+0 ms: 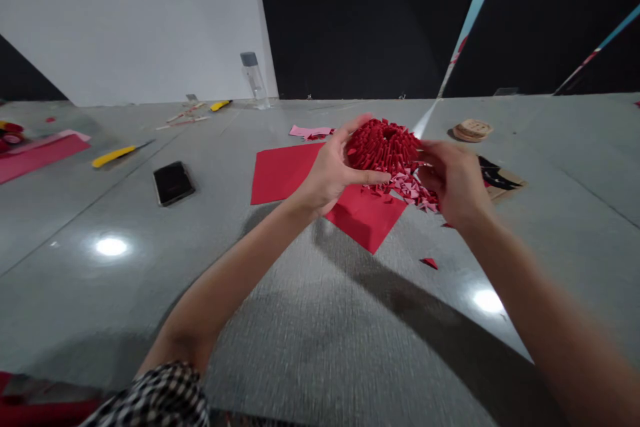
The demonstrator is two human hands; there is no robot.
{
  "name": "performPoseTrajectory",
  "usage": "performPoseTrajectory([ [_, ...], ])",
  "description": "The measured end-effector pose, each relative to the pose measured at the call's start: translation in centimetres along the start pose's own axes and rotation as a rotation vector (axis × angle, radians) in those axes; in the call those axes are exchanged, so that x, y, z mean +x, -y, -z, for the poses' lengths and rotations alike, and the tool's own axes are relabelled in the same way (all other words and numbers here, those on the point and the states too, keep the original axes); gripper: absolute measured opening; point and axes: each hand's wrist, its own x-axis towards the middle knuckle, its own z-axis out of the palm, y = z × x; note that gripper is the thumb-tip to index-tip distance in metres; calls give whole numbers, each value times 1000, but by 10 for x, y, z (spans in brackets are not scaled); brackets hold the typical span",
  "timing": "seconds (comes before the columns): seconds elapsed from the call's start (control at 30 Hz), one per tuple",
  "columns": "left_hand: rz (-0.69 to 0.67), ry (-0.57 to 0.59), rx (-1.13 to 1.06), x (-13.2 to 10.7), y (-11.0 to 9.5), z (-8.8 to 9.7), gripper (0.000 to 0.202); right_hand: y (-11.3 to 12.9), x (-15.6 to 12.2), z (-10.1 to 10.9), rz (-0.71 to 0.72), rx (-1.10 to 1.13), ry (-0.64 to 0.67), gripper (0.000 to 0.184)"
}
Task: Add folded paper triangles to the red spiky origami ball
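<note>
Fingers (367, 177) of the left hand (327, 177) curl around the red paper model (383, 145), those of the right hand (453, 180) pinch its right edge, held just above red sheets (280, 173) and pink scraps (415, 192).

A single view from the person's head looks forward and down onto the grey floor (320, 347). The left hand (327, 177) and right hand (453, 180) sit close, mid-frame. The far wall (130, 20) closes off the top, well away.
</note>
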Motion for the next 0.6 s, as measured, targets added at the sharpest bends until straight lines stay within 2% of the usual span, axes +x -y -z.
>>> performPoseTrajectory([
  [0.03, -1, -2, 5, 0, 0, 0, 87, 5, -1, -1, -123, 93, -11, 21],
  [0.1, -5, -3, 31, -1, -1, 0, 84, 15, -5, -3, -245, 209, 37, 36],
  [0.2, -17, 12, 75, -1, -2, 1, 81, 24, -12, -5, -269, 297, 120, 48],
  [0.37, -34, 69, 102, -2, -3, 6, 84, 25, -16, -4, -228, 313, 254, 34],
  [0.47, 67, 69, 61, -2, -6, 8, 83, 25, -16, -4, -232, 316, 250, 32],
  [0.6, 185, 7, -13, 0, -9, 8, 55, 25, -16, -5, -256, 314, 285, 28],
])
